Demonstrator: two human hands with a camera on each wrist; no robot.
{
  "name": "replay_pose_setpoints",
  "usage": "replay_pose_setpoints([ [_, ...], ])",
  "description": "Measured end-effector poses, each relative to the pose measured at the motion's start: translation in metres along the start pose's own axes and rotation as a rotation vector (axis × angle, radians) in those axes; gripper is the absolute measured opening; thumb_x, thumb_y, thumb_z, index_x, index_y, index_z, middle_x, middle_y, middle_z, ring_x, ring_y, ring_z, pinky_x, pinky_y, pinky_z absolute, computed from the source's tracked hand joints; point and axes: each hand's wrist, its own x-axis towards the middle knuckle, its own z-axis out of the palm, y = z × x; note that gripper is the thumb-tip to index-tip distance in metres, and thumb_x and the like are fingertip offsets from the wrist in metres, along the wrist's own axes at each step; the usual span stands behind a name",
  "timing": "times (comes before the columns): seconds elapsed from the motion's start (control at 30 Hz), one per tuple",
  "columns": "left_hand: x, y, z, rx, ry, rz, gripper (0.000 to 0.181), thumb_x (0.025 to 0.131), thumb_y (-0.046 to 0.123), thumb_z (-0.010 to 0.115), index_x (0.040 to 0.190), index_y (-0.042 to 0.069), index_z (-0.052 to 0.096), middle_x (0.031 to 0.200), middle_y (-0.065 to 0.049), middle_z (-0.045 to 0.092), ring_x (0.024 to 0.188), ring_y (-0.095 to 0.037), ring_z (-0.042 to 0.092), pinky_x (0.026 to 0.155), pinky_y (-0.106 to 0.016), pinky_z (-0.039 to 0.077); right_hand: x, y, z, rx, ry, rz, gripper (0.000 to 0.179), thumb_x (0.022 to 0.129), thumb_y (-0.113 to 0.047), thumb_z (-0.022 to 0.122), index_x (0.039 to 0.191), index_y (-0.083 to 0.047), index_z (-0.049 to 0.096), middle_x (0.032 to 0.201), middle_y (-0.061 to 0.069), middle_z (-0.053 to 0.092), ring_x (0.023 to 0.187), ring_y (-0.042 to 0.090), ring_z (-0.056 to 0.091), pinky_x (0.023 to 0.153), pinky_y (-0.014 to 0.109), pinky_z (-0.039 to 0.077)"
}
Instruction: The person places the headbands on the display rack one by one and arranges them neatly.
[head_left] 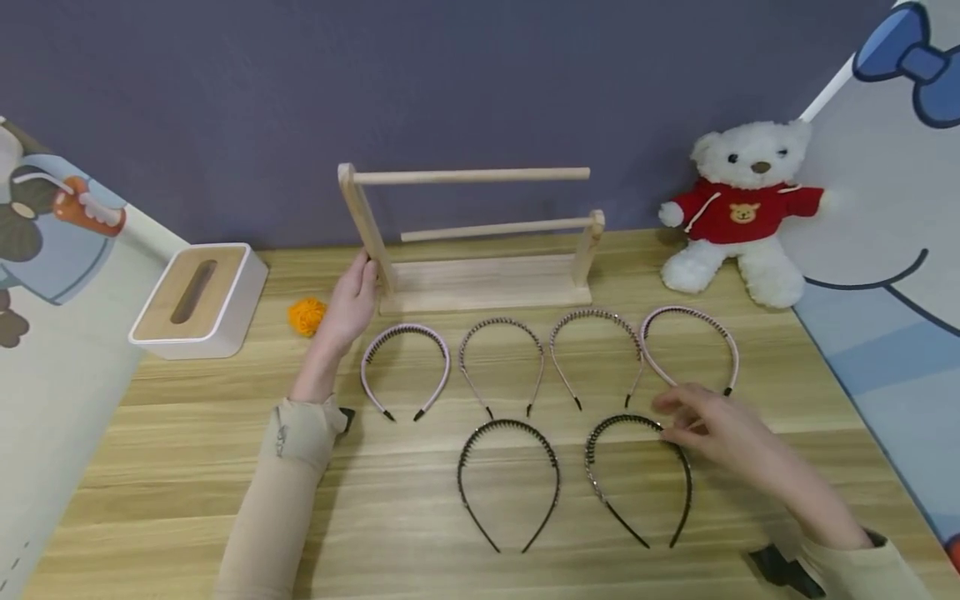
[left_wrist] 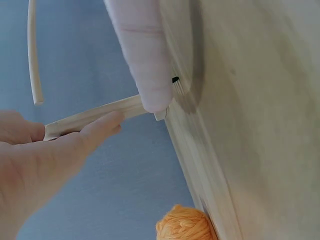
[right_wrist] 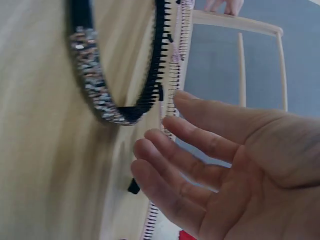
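A person's left hand pinches the tall left post of a wooden rack at the back of the table. The right hand, fingers loosely curved and holding nothing, hovers by the upper right of a black headband. A second black headband lies to its left; four pink headbands form a row behind. The right hand could knock the rightmost pink band, close under its fingers, if it comes in low; a hurried pinch might send the black one skidding. An uneven push on the post could tip the rack. The table has pale wood grain. A tissue box and orange yarn sit left, a white bear right, before a dark blue wall and cartoon side panels.
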Motion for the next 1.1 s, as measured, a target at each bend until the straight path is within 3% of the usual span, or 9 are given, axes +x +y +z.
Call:
replay_pose_setpoints([
  [0.17,0.000,0.001,0.003,-0.041,0.004,-0.011,0.052,0.119,0.018,0.028,0.167,-0.003,0.025,0.162,-0.033,0.039,0.151,-0.041,0.040,0.122,-0.054,0.042,-0.004,0.006,0.006,-0.043,-0.037,-0.012,0.036,0.085,0.002,0.087,0.116,0.004,0.069,0.109,0.011,0.067,0.086,0.022,0.068,0.071,0.033,0.065],
  [0.37,0.000,0.001,0.004,-0.027,0.008,-0.031,0.053,0.119,0.019,0.027,0.168,0.000,0.024,0.165,-0.028,0.037,0.152,-0.039,0.040,0.120,-0.051,0.045,-0.004,0.009,0.008,-0.054,-0.013,-0.030,0.027,0.085,0.007,0.086,0.107,-0.002,0.071,0.093,-0.004,0.065,0.080,0.008,0.062,0.063,0.029,0.058],
  [0.7,0.000,0.000,0.004,0.014,0.031,-0.044,0.051,0.119,0.018,0.027,0.167,0.000,0.029,0.159,-0.030,0.044,0.146,-0.040,0.048,0.115,-0.052,0.051,-0.002,0.007,0.006,-0.031,-0.045,0.013,0.025,0.086,0.006,0.084,0.108,0.000,0.071,0.094,-0.006,0.066,0.079,0.006,0.064,0.068,0.028,0.061],
  [1.1,0.001,0.000,0.002,0.020,0.036,-0.050,0.050,0.119,0.018,0.026,0.166,-0.002,0.029,0.160,-0.031,0.042,0.148,-0.040,0.046,0.117,-0.050,0.049,0.000,0.007,0.014,-0.038,-0.003,-0.023,0.028,0.082,0.008,0.086,0.105,0.001,0.071,0.091,-0.007,0.064,0.077,0.006,0.062,0.066,0.027,0.061],
])
